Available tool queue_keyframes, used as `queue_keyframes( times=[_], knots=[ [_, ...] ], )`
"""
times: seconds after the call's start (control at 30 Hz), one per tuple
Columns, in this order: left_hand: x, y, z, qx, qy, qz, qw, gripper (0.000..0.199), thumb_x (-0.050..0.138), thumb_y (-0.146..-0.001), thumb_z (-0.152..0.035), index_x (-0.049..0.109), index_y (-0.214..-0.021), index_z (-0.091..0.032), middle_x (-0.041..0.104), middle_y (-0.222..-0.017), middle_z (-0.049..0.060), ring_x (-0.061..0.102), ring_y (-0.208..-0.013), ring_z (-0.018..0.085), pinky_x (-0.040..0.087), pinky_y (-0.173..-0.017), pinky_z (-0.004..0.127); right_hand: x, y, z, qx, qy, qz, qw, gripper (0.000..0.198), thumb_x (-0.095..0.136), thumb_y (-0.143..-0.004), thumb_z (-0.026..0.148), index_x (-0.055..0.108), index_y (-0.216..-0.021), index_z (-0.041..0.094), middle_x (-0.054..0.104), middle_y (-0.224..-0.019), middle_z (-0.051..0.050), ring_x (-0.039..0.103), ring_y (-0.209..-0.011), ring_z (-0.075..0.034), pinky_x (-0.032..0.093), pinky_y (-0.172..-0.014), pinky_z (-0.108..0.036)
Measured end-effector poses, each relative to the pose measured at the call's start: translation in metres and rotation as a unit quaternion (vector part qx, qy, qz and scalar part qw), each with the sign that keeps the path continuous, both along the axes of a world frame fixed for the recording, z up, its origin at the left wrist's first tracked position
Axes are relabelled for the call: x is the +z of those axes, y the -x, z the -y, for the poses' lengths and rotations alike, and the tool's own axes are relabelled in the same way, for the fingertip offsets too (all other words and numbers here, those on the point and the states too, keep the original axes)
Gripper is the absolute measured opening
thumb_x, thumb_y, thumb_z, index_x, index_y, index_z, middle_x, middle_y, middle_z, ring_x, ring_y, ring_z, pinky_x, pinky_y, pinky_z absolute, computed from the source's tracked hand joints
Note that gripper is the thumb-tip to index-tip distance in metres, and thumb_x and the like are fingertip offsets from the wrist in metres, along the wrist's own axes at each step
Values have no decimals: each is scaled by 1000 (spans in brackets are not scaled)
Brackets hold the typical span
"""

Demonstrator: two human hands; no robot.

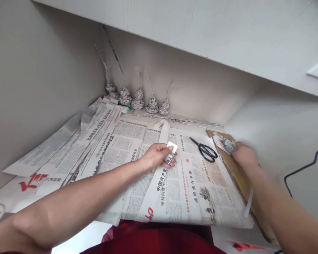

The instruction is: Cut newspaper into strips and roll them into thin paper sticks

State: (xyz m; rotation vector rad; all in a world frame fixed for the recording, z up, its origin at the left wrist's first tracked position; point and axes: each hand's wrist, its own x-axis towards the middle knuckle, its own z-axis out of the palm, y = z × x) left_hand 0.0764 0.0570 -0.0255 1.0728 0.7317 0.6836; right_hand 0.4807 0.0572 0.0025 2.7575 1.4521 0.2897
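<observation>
My left hand (160, 155), thumb on top, is closed around a newspaper strip (161, 180) with a blank white end poking out above the fingers. The strip runs down toward the front edge over newspaper sheets (137, 148). At the right, my right hand (244, 154) is blurred. Its fingers are curled together at the edge of a small crumpled, printed paper piece (224, 144), which lies on brown cardboard (229, 165). I cannot make out what is between those fingers. Black-handled scissors (205, 150) lie between my hands, on the newspaper.
Several woven paper gourd shapes (137, 100) with upright stems line the back wall. Thin paper rods (185, 121) lie in front of them. Cut newspaper strips (90, 134) spread over the left side. A white panel (201, 28) overhangs the table. A black cable (298, 173) hangs at right.
</observation>
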Motion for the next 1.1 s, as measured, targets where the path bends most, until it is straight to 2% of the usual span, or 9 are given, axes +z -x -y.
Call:
queue_keyframes(
  times=[0.13,0.4,0.57,0.63,0.7,0.77,0.83,0.93,1.1],
  knots=[
    [1,0,0,5,4,2,1000,28,52,-92,-37,64,-91,-11,66,-70,6,68,-61,14,54,-54,22,4,4,-4,-7,38,-12,999,32,47,-82,13,65,-109,13,66,-101,-23,63,-88,-31,41,-66,-37],
    [1,1,-2,4,-2,-1,1000,28,51,-92,-37,63,-90,-11,66,-69,6,68,-60,14,54,-53,22,16,14,-2,-32,9,-41,999,48,37,-93,47,66,-110,14,62,-111,-28,60,-97,-37,41,-70,-42],
    [2,0,1,1,17,0,1000,29,52,-92,-38,63,-91,-11,65,-69,6,68,-62,16,55,-52,23,33,48,0,-46,-64,-46,996,56,57,-83,44,58,-115,-2,55,-115,-40,50,-111,-50,37,-82,-55],
    [2,0,2,-4,20,7,1000,29,53,-91,-38,63,-91,-11,65,-71,6,69,-65,16,56,-54,24,34,80,2,19,-90,-79,993,49,49,-88,45,59,-114,5,59,-115,-32,51,-114,-43,38,-85,-50],
    [1,1,2,-6,20,6,1000,29,54,-90,-39,63,-91,-11,66,-72,7,69,-66,16,56,-54,23,28,119,4,97,-77,-161,979,35,43,-91,40,66,-103,16,69,-101,-17,63,-95,-28,45,-78,-36],
    [0,1,1,-5,15,-5,1000,30,54,-90,-41,62,-93,-12,66,-70,6,69,-63,17,55,-52,23,18,161,6,179,-41,-271,945,30,43,-92,36,68,-96,21,71,-87,-6,65,-73,-16,47,-66,-27],
    [1,3,0,-4,3,-16,1000,32,54,-89,-43,62,-96,-13,65,-68,5,68,-60,17,55,-50,23,7,194,8,267,-6,-529,805,29,44,-91,30,64,-108,18,69,-84,-7,62,-64,-15,45,-57,-26],
    [4,4,-1,-11,-34,-32,999,36,55,-87,-48,63,-98,-15,65,-70,4,67,-59,16,55,-52,25,-8,217,11,308,-5,-676,669,34,56,-87,32,62,-119,20,64,-78,-3,58,-64,-13,42,-56,-25],
    [6,4,-2,-13,-41,-85,995,36,54,-87,-48,64,-97,-15,64,-66,3,66,-59,16,55,-54,28,-23,209,15,306,-29,-713,630,31,66,-82,39,72,-106,20,61,-79,-3,54,-68,-13,41,-56,-26]
  ],
)
